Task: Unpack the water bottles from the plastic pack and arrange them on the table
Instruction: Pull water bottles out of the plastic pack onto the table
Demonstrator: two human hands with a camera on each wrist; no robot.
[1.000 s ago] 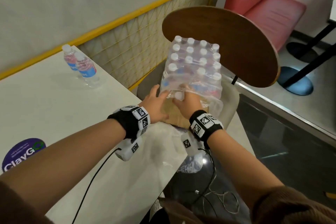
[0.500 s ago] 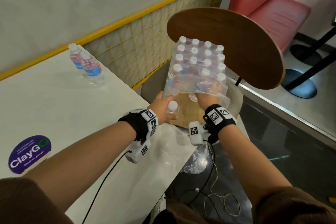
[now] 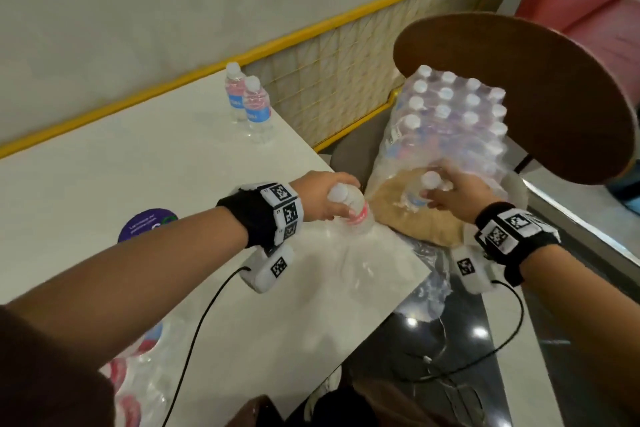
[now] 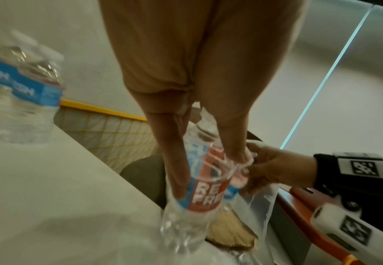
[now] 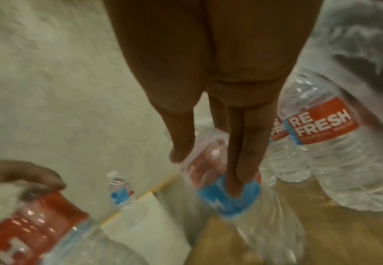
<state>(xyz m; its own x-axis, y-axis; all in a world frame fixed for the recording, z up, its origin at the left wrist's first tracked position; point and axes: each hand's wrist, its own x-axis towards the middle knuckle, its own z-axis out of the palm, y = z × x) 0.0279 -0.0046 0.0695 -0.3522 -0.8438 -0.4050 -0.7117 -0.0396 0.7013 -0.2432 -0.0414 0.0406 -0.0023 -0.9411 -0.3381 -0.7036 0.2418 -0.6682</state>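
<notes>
The shrink-wrapped pack of water bottles [image 3: 446, 118] lies on a chair seat beside the white table [image 3: 104, 177], its near end torn open. My left hand [image 3: 332, 204] grips one bottle [image 3: 349, 211] by its upper body over the table's corner; in the left wrist view its fingers [image 4: 174, 172] wrap the red and blue label [image 4: 205, 191]. At the pack's open end my right hand [image 3: 440, 194] grips a second bottle [image 3: 420, 189]; in the right wrist view its fingers [image 5: 240, 161] lie on that bottle's label [image 5: 215, 179]. Two bottles [image 3: 247, 104] stand at the table's far edge.
A wooden chair back [image 3: 540, 97] rises right behind the pack. Loose clear wrap [image 3: 363, 263] lies on the table's near corner and hangs off it. More wrapped bottles [image 3: 135, 371] lie at the lower left under my left arm. A yellow mesh rail [image 3: 329, 80] borders the table.
Each hand has drawn a bottle out of the pack's open end. The left hand has carried its bottle left to the table's corner; the right hand now grips a second bottle.
</notes>
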